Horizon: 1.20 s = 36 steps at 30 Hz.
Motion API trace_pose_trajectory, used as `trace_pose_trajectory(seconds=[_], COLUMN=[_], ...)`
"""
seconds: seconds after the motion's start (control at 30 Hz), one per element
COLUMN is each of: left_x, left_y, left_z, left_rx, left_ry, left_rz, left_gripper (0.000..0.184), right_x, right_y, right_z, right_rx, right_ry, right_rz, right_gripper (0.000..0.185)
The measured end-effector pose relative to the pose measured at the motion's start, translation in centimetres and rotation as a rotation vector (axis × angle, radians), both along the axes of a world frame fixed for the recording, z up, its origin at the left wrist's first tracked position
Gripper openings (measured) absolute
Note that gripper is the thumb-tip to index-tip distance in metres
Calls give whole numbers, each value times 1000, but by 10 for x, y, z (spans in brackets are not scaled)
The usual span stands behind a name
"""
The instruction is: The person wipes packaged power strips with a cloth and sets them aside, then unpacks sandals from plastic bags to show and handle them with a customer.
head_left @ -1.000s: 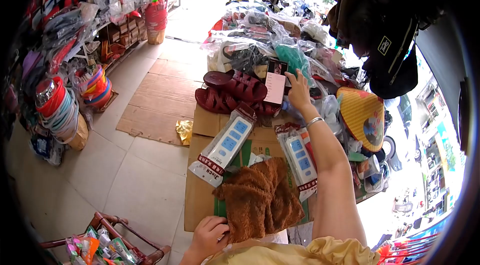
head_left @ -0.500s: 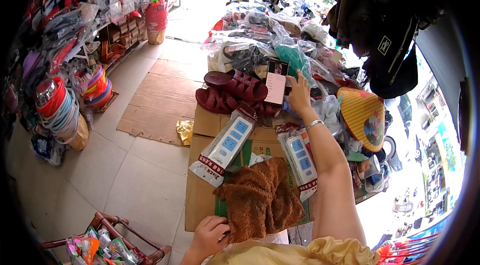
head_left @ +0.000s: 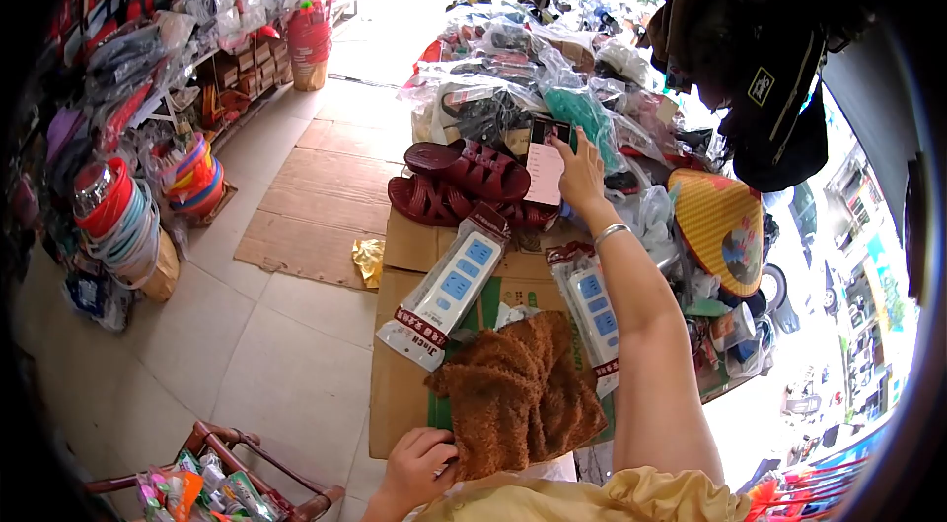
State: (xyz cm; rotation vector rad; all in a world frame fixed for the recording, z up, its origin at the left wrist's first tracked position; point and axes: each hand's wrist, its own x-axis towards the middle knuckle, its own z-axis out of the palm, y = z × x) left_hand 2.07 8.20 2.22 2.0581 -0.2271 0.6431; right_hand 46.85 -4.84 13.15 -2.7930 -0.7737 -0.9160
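Observation:
My right hand (head_left: 582,175) reaches over the far side of the cardboard with fingers stretched out, one fingertip at the upper part of a smartphone (head_left: 544,172). The phone leans upright, its screen lit pale pink, beside dark red sandals (head_left: 464,172). Near my body, my left hand (head_left: 419,466) is closed with curled fingers at the left edge of a brown fluffy cloth (head_left: 523,394). Beyond the cloth lie two packaged power strips, one on the left (head_left: 449,285) and one on the right (head_left: 595,315), partly hidden by my right forearm.
Cardboard (head_left: 395,413) covers the near surface. Bagged goods (head_left: 513,58) pile up behind the phone, and a woven conical hat (head_left: 717,231) stands at right. Black bags (head_left: 779,117) hang above. A bamboo-framed stand (head_left: 321,502) with small packets sits at lower left.
My right hand has shifted slightly left, from the phone's right edge to over its upper screen. The left hand stays at the cloth.

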Motion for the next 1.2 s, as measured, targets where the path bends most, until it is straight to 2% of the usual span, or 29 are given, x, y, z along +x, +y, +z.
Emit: trace_pose_trajectory(seconds=[0.33, 0.43, 0.57, 0.7, 0.8, 0.9, 1.0, 1.1, 1.2], left_x=[-2, -1, -1, -1, -2, -3, -5, -7, -3], left_y=[-1, -3, -4, -7, -10, -12, -17, -29, -21], left_z=[-2, -3, -4, -2, -1, -6, -6, 4, -16], left_rx=[14, 0, 48, 56, 70, 104, -30, -51, 6], left_ry=[4, -5, -12, -19, -14, -5, 101, 166, 98], left_rz=[6, 8, 4, 32, 50, 69, 94, 169, 184], left_gripper=[26, 25, 24, 23, 23, 21, 17, 15, 16], right_x=[-40, -82, -177, -263, -313, -317, -318, -318, -318], right_y=[-38, -54, -63, -63, -55, -56, -58, -61, -62], right_z=[-7, -10, -15, -42, -63, -69, -73, -77, -80], right_rx=[147, 235, 326, 292, 46, 155, 210, 261, 322], right_ry=[-12, 41, 335, 550, 454, 440, 411, 375, 343], right_rz=[83, 211, 479, 709, 680, 661, 665, 682, 698], right_gripper=[55, 51, 46, 55, 68, 67, 65, 63, 61])
